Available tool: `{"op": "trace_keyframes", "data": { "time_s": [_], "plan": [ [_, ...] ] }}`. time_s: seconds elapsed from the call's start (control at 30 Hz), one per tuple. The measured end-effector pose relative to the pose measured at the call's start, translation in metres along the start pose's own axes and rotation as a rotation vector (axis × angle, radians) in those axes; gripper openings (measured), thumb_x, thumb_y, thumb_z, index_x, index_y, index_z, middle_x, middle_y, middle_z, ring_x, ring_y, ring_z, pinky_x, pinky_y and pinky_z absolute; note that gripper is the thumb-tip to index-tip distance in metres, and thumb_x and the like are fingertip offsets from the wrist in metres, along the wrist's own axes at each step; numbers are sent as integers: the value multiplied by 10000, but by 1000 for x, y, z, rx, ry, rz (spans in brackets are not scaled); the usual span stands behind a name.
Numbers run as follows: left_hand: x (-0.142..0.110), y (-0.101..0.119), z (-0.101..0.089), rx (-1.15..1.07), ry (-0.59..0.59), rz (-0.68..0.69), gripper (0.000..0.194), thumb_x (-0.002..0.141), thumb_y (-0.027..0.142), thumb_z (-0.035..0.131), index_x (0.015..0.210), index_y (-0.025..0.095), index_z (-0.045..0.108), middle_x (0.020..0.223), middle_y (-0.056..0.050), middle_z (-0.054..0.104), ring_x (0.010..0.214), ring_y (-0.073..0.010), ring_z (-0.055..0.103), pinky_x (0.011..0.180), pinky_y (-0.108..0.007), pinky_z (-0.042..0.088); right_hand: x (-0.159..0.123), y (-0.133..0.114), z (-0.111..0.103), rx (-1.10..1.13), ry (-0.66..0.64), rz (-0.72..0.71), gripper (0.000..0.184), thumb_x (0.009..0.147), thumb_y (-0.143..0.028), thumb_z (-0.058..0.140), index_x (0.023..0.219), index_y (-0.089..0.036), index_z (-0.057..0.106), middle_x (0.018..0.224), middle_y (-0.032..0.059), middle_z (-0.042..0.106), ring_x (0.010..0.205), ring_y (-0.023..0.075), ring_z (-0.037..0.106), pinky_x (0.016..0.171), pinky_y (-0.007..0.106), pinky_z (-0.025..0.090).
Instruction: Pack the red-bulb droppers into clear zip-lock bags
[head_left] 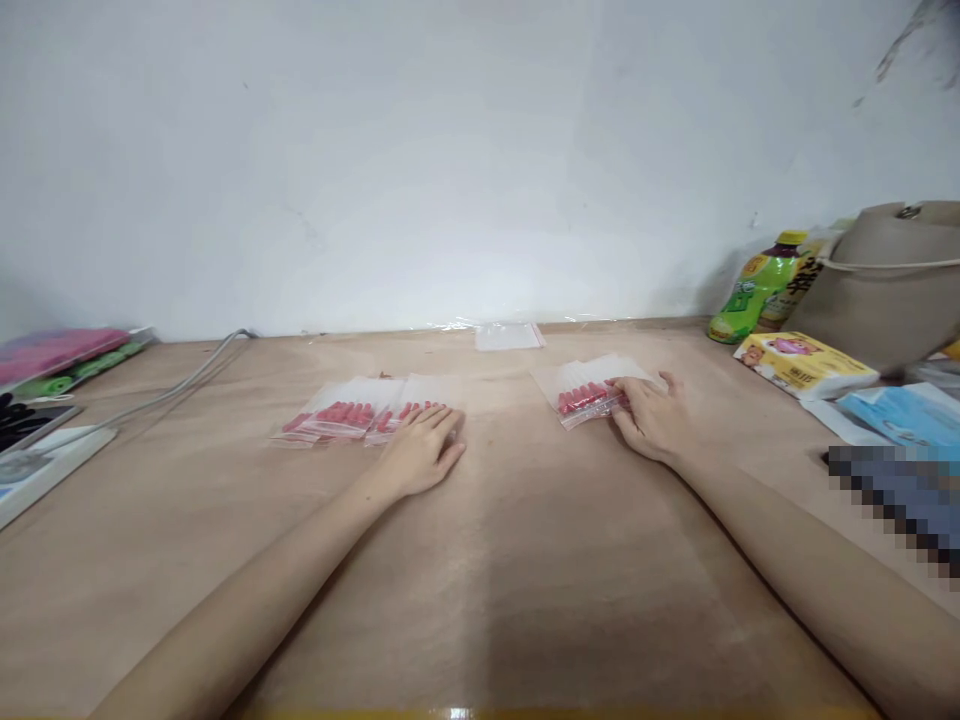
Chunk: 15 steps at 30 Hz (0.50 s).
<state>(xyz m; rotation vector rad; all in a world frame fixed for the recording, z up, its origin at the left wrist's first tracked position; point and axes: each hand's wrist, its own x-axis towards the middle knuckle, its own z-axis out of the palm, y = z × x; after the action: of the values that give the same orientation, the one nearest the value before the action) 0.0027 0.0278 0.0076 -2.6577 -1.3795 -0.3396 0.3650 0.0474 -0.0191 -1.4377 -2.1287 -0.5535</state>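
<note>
Two small clusters of clear zip-lock bags lie flat on the table, each bag holding several small red pieces whose exact kind I cannot make out. My left hand (424,450) rests palm down, fingers stretched out, over the right end of the left cluster of bags (341,412), covering part of it. To the right, the fingertips of my right hand (652,415) touch the right edge of a fanned stack of bags (581,390). Its fingers are spread, with the little finger raised and the thumb by the bag's lower corner.
A flat clear bag (510,337) lies near the wall. On the right stand a green-labelled bottle (746,295), a yellow tissue pack (802,365), a beige bag (885,280) and a blue packet (900,412). At left are pink packets (67,350), a grey cable (187,385) and a white tray (67,465).
</note>
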Motion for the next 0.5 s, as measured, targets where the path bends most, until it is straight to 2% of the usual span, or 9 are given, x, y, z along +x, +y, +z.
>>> {"op": "trace_keyframes", "data": {
  "time_s": [0.1, 0.2, 0.3, 0.37, 0.43, 0.5],
  "plan": [
    [16, 20, 9, -27, 16, 33, 478, 885, 391, 409, 1278, 119, 423, 1310, -148, 458, 1247, -265, 382, 1031, -410, 317, 3, -9, -4, 18, 100, -17, 199, 810, -274, 423, 956, -166, 505, 973, 67, 652, 897, 210, 578, 986, 463, 137],
    [38, 46, 21, -43, 34, 31, 476, 879, 388, 426, 1263, 105, 436, 1311, -174, 440, 1244, -290, 376, 1024, -416, 319, 6, -25, -5, 41, 202, -36, 164, 810, -276, 464, 909, -167, 538, 917, 58, 660, 850, 193, 575, 967, 436, 184],
    [55, 63, 32, -106, 96, 34, 496, 869, 378, 452, 1274, 95, 417, 1326, -180, 422, 1256, -288, 354, 1032, -422, 309, 10, -44, -2, 105, 208, -128, 158, 799, -279, 497, 902, -186, 572, 925, 47, 657, 865, 187, 559, 945, 413, 218],
    [58, 64, 35, -150, 179, 35, 544, 845, 401, 491, 1290, 101, 400, 1343, -176, 402, 1271, -296, 326, 1044, -452, 285, 13, -55, 0, 150, 163, -200, 186, 799, -309, 507, 928, -202, 589, 949, 48, 650, 878, 190, 546, 938, 414, 222],
    [54, 56, 35, -189, 239, 42, 586, 815, 416, 535, 1299, 115, 399, 1347, -168, 399, 1271, -307, 324, 1046, -478, 279, 18, -65, 2, 171, 122, -250, 212, 803, -338, 514, 955, -216, 597, 948, 47, 646, 869, 189, 534, 929, 418, 223],
    [46, 42, 33, -237, 229, 71, 554, 819, 390, 539, 1299, 142, 416, 1331, -148, 426, 1246, -290, 374, 1029, -466, 323, 24, -73, 3, 157, 99, -302, 196, 812, -320, 510, 957, -231, 607, 901, 34, 648, 845, 180, 522, 918, 419, 223]
  ]
}}
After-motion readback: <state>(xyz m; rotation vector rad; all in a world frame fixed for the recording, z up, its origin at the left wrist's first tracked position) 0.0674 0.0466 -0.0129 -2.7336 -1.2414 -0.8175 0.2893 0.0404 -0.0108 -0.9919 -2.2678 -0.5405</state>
